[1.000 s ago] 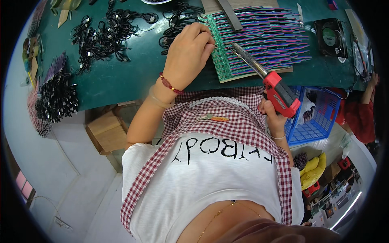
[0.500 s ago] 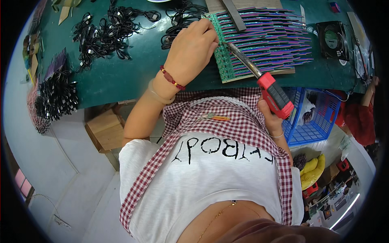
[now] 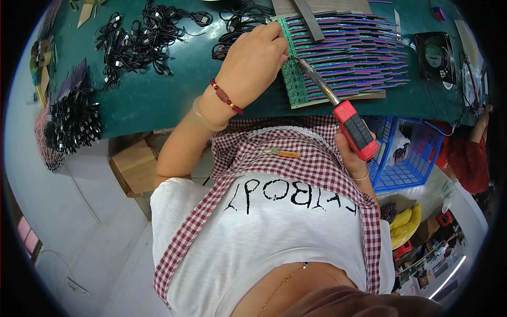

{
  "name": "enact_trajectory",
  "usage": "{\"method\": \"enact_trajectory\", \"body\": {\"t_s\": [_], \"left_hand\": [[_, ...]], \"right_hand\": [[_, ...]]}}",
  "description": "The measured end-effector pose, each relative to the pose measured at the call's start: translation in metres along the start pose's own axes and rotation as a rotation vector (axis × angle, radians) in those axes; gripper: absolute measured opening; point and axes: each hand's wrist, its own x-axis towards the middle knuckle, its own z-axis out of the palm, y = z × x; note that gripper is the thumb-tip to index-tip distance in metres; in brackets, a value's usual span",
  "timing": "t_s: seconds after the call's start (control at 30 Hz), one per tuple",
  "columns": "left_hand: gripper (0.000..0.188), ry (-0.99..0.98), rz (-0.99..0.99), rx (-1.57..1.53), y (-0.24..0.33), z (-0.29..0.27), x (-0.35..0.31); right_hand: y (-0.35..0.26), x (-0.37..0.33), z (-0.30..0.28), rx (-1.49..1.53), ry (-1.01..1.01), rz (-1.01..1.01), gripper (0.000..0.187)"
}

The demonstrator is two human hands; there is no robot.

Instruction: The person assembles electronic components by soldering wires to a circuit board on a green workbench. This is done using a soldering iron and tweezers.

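Note:
My right hand (image 3: pixel 358 158) grips the red handle of a soldering iron (image 3: pixel 338 108), whose metal shaft slants up and left to the edge of a stack of green circuit boards (image 3: pixel 343 50) striped pink and purple. My left hand (image 3: pixel 253 63) rests on the left edge of that stack, fingers pinched together by the iron's tip; what they pinch is too small to tell. A beaded red bracelet and a pale bangle circle the left wrist. The boards lie on a dark green bench (image 3: pixel 158 100).
Bundles of black cables (image 3: pixel 142 37) lie on the bench's left; more black parts (image 3: pixel 71 119) pile at its left end. A small black fan (image 3: pixel 435 55) sits right. A blue basket (image 3: pixel 404 156) hangs below the bench edge, a cardboard box (image 3: pixel 134 166) underneath. Another person's red sleeve (image 3: pixel 467 158) shows far right.
The soldering iron's tip and my left hand have moved up and left along the board stack's edge. My right hand has followed slightly.

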Motion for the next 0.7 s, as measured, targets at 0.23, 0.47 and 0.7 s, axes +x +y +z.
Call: {"method": "enact_trajectory", "body": {"t_s": [0.23, 0.47, 0.7], "left_hand": [[0.007, -0.026, 0.004, 0.005, 0.0, -0.002, 0.002], [0.007, -0.016, 0.006, -0.001, -0.001, -0.001, 0.001], [0.007, -0.035, -0.007, 0.007, -0.001, -0.003, 0.002]], "right_hand": [[-0.003, 0.003, -0.001, 0.012, 0.049, 0.006, 0.03], [-0.003, 0.004, 0.003, -0.133, 0.025, -0.083, 0.032], [-0.003, 0.006, 0.002, -0.153, 0.024, -0.113, 0.03]]}}
